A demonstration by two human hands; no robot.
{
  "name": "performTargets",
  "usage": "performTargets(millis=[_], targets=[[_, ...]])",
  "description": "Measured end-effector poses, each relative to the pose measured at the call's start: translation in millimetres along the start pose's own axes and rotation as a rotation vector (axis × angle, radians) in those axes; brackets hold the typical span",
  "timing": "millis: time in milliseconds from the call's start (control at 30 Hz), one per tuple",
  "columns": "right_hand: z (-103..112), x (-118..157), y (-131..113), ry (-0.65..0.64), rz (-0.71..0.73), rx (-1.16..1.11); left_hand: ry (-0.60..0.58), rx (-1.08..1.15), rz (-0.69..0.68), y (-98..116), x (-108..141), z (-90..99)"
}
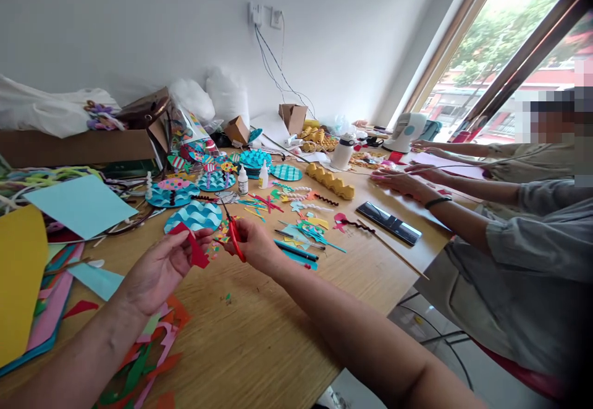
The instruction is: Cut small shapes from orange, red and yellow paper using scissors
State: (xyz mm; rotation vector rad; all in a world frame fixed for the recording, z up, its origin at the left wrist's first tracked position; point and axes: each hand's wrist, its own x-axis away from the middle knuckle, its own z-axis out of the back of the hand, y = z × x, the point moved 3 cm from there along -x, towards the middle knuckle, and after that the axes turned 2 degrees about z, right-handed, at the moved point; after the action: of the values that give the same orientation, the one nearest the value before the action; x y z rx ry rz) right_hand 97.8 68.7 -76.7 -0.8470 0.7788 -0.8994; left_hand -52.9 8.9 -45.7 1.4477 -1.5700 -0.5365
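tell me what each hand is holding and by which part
The left hand pinches a piece of red paper near its upper end; the right hand holds red-handled scissors by the handles.

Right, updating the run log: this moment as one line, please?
left hand: holds red paper | right hand: holds scissors, apart from paper | table: phone, bottles

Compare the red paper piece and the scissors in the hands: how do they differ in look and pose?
The red paper piece is in the left hand, the scissors in the right hand.
The red paper piece is thin and red all over; the scissors have red handles and a dark blade.
The red paper piece slants down toward the right of the picture, while the scissors' dark blade points up and away.
Both show red.
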Motion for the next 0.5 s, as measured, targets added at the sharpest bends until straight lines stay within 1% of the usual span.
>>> performTargets(millis=[67, 133, 200, 300, 400, 500], targets=[[13, -10, 1, -0.044, -0.04, 0.131, 0.042, 0.028, -0.017, 4, 0, 1.1], [31, -24, 6, -0.038, -0.079, 0.201, 0.079, 0.06, -0.038, 8, -1, 2.2], [51, -41, 15, -0.024, -0.137, 0.279, 0.098, 0.07, -0.058, 10, -2, 3.3], [78, -65, 37, -0.02, -0.237, 0.426, 0.099, 0.038, -0.074, 8, -6, 6.0], [94, -83, 60, -0.03, -0.313, 0.553, 0.08, -0.005, -0.086, 2, -10, 9.8], [102, -91, 74, -0.026, -0.339, 0.633, 0.059, -0.054, -0.098, -4, -13, 14.0]])
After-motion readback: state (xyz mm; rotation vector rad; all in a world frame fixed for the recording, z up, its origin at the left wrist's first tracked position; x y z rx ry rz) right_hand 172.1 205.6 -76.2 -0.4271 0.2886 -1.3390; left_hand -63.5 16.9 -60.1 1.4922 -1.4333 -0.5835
